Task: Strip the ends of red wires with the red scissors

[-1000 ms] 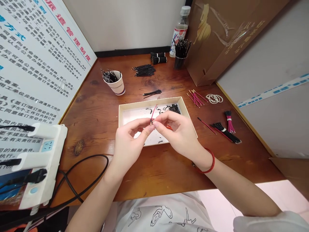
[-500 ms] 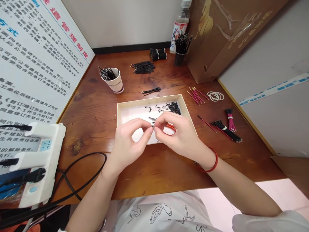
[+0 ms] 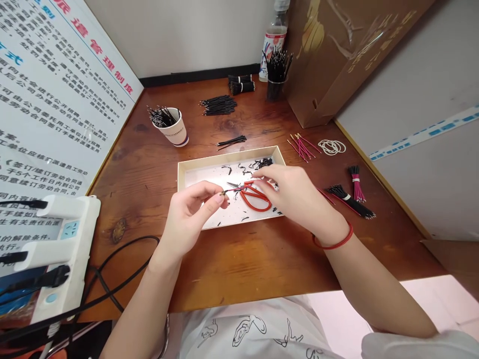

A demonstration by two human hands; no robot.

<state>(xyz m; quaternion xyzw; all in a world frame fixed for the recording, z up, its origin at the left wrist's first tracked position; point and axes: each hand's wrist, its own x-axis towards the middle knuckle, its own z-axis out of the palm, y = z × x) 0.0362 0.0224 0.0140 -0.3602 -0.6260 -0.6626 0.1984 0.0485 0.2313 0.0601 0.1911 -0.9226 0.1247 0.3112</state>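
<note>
From here I watch a shallow cream paper tray on a brown wooden table. Behind the tray sit a thin bunch of black wires, a bigger bunch of black wires, and a white paper cup of wires. Far behind it are a clear plastic bottle and a big brown paper bag. To the right of the tray lie loose red wires with gold tips, a pale ring of rubber bands, and tied bunches of pink wires and black wires. To the left of the tray is a white power strip with a black cord.

Red-handled scissors lie inside the tray. My left hand is over the tray and pinches a short black wire tight. My right hand is loose above the scissors, and I see it grasping nothing.
</note>
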